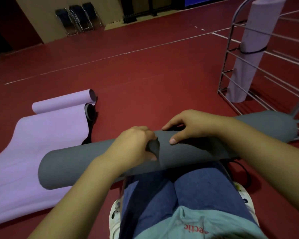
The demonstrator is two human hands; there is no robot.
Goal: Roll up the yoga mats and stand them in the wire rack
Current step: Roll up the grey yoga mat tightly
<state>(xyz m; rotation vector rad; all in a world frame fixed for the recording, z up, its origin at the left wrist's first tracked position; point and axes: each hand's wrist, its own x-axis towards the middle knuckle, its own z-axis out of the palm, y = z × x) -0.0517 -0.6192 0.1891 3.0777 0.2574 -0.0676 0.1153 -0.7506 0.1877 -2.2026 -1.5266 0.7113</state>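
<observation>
The room is a hall with a dark red floor point(145, 80) marked by thin white lines. A rolled grey mat point(86, 163) lies across the knees of a person in blue jeans point(188, 195), its long axis going from lower left to upper right. The left hand point(133, 149) is curled on the top of the roll, and its fingers pinch a small grey flap, probably the mat's loose edge or a strap; which of the two cannot be told. The right hand point(192, 125) rests just beside it on the roll, fingers bent and spread, thumb pressed flat on the mat, holding the roll down.

The far right end of the grey mat reaches the bottom corner of the wire rack point(231, 54). In the rack stands one rolled lilac mat point(248, 54), upright and slightly tilted, with a black strap point(252, 51) around its middle.

On the floor at the left lies another lilac mat point(33, 144), mostly open, only its far end curled. A black strap lies by its right edge. Folded chairs point(78, 18) lean against the far wall.
</observation>
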